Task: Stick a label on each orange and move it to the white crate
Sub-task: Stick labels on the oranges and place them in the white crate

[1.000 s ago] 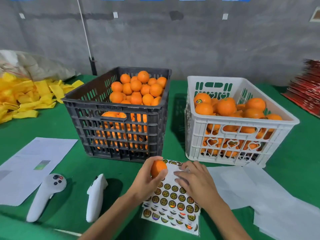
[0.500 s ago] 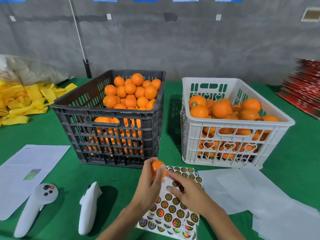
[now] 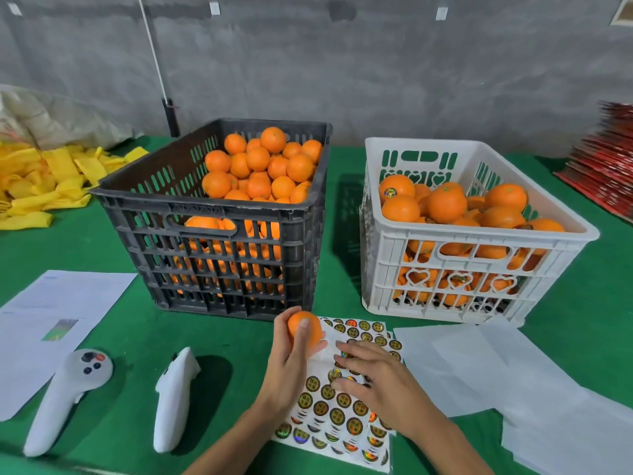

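On green table [image 3: 342, 234], L to R: two white controllers [image 3: 65, 395], black crate [image 3: 219, 214] w/ unlabeled oranges, white crate [image 3: 479, 234] w/ labeled ones. Up front, L hand [image 3: 291, 368] grips one orange [image 3: 303, 329] above sticker sheet [image 3: 339, 413]; R hand [image 3: 376, 382] rests on sheet, fingers curled at a label, pinch unclear.

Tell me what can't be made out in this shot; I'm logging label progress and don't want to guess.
All head view:
- Whether the right hand has peeled a label: its fingers cover that part of the sticker sheet.
- Whether the orange in the left hand is labelled: thumb and far side hide it.
- Label print: too small.
- Lower oranges in the white crate: slats hide them.
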Available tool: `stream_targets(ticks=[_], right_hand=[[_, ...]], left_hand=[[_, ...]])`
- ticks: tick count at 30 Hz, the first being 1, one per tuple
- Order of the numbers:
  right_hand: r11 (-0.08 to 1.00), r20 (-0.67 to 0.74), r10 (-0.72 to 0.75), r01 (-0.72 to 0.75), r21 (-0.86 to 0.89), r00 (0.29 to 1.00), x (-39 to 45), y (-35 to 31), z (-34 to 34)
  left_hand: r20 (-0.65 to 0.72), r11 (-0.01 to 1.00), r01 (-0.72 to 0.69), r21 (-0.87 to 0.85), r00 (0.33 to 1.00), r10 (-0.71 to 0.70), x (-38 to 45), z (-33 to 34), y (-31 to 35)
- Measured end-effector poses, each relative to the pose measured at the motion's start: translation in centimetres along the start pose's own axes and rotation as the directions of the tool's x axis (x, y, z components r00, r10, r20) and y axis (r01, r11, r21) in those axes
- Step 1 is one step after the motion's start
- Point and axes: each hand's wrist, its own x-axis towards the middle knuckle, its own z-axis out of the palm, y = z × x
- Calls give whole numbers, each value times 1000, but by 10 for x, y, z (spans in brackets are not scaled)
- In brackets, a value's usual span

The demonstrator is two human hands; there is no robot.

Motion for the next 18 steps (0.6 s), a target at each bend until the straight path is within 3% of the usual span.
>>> stream_targets(ticks=[6, 11, 15, 18], right_hand=[[980, -160, 68, -36, 194, 985, 3, -3, 4], [939, -175, 154, -89, 333, 973, 7, -5, 4], [954, -92, 115, -84, 289, 989, 2, -2, 0], [990, -71, 58, -48, 133, 996, -3, -4, 3]], left_hand=[[17, 999, -17, 34, 1000, 16, 0, -2, -5], [38, 996, -25, 80, 999, 22, -2, -2, -5], [40, 996, -24, 87, 999, 20, -2, -3, -4], [38, 995, -36, 89, 999, 32, -1, -2, -5]])
